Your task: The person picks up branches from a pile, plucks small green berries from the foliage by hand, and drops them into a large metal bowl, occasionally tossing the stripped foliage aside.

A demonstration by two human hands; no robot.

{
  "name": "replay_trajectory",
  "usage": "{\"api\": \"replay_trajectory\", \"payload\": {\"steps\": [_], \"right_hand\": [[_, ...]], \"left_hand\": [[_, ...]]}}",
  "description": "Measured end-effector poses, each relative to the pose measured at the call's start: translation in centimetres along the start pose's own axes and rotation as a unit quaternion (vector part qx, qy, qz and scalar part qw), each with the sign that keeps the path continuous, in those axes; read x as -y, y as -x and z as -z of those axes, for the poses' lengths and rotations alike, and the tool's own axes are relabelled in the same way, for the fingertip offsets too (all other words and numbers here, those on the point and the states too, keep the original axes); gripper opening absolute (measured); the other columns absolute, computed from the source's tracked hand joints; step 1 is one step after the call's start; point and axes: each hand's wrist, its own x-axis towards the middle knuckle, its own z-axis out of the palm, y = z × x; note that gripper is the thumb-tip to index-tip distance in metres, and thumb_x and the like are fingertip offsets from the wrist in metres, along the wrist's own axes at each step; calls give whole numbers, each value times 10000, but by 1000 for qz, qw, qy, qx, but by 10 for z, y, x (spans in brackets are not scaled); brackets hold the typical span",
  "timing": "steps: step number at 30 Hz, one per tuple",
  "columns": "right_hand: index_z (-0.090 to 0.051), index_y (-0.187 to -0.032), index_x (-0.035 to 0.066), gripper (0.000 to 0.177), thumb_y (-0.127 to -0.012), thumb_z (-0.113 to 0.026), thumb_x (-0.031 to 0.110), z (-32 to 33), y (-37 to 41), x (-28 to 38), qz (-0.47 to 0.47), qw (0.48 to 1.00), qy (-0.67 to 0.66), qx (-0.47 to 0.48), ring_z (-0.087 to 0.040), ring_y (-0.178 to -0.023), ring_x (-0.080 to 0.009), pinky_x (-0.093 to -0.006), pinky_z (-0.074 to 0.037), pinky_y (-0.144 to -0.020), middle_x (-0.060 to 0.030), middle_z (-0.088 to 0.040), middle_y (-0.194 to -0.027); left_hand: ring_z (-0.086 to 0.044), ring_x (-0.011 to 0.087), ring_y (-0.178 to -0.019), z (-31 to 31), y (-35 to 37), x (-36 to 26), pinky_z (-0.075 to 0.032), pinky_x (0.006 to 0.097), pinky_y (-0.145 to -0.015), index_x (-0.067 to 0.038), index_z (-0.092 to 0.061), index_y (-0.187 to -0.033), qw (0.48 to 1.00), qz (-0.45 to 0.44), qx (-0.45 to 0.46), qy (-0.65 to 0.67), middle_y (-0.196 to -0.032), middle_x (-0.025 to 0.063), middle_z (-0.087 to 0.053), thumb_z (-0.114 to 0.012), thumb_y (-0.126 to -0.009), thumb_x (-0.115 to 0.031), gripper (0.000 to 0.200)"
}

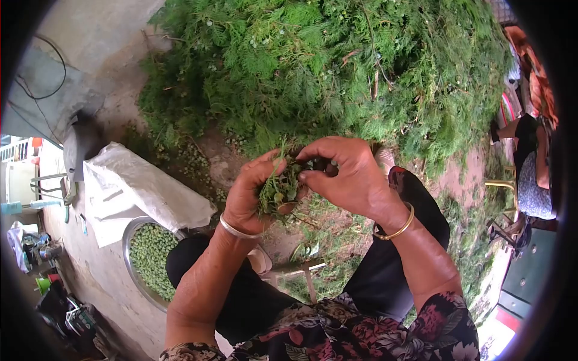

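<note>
In front of my body, my left hand (245, 191) is closed around a small bunch of green conifer sprigs (278, 191). Against the right side of that bunch is my right hand (352, 174), its thumb and forefinger curled together in a pinch. Something small and dark shows between those fingers, too hidden to name. Just beyond both hands spreads a large heap of cut conifer branches (325, 78), with pale round cones among the foliage. Left of my knee, a metal basin (127, 249) holds many small green cones (153, 256).
A white sack (141, 183) lies on the concrete floor beside the basin. Loose cones and bits of foliage litter the ground around my feet. At the right edge another person (533, 162) sits partly in view. Black cables (63, 72) run along the floor at upper left.
</note>
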Motion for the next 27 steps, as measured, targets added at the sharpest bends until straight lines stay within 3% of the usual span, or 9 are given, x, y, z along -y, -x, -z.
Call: {"api": "replay_trajectory", "payload": {"steps": [1,5,7,10,14,16,17,22,27], "right_hand": [[-634,-880,-31,146,-740,-642,9,1,0,-3,27,997,79,-2,-623,-647,-142,-287,-497,-577,-111,-614,-798],[-629,-871,-31,156,-722,-651,8,-3,-1,-3,11,1000,-2,-17,-629,-615,-192,-296,-499,-549,-140,-614,-784],[-627,-850,-30,134,-723,-649,7,-6,-1,-12,90,995,4,-45,-629,-593,-204,-304,-496,-535,-148,-620,-746],[-641,-855,-8,134,-733,-691,14,-5,-2,-17,13,1000,-18,-1,-563,-639,-66,-221,-451,-554,-45,-615,-723],[-620,-797,-62,102,-766,-628,35,2,-4,-8,-40,996,-75,-19,-624,-622,-163,-304,-497,-539,-107,-626,-673],[-608,-802,-72,136,-778,-616,61,9,-5,-5,-67,979,-186,-42,-596,-613,-135,-273,-471,-502,-88,-631,-694],[-589,-906,-43,169,-797,-617,83,17,-6,0,-164,935,-315,-20,-545,-601,-96,-216,-399,-474,-91,-631,-739],[-582,-954,-48,163,-833,-517,41,23,-8,-1,-162,844,-511,-7,-553,-652,-99,-191,-372,-453,-117,-630,-803],[-641,-926,-40,157,-811,-633,65,13,-6,-4,-108,955,-274,-23,-536,-620,-57,-189,-402,-499,-48,-639,-736]], "left_hand": [[-637,193,-651,1,-1,1,-448,222,-366,5,-517,-1136,1000,2,-12,-11,-883,108,-631,-559,-864,-181,332],[-635,195,-643,-4,-1,1,-451,225,-366,7,-520,-1120,1000,0,-16,4,-869,105,-628,-560,-857,-172,321],[-633,195,-642,-7,-1,2,-456,232,-372,1,-525,-1108,998,-9,-56,-27,-857,102,-625,-558,-851,-169,310],[-628,197,-644,2,-5,5,-461,241,-380,-1,-516,-1119,999,11,-30,-13,-854,106,-624,-557,-848,-172,324],[-620,222,-682,5,-5,4,-460,228,-382,2,-500,-1145,999,20,-28,29,-932,114,-601,-570,-847,-193,363],[-618,234,-720,4,-7,4,-456,213,-385,-9,-498,-1167,1000,19,2,7,-951,121,-586,-578,-847,-210,387],[-612,231,-722,3,-8,4,-456,210,-386,-14,-493,-1180,999,14,15,32,-947,126,-587,-580,-846,-216,400],[-590,229,-737,7,-7,-1,-435,209,-399,-42,-506,-1170,999,16,7,30,-956,143,-584,-576,-856,-236,375],[-592,228,-742,5,-6,-2,-425,211,-399,-57,-513,-1152,999,9,5,33,-940,145,-590,-567,-864,-235,344]]}}
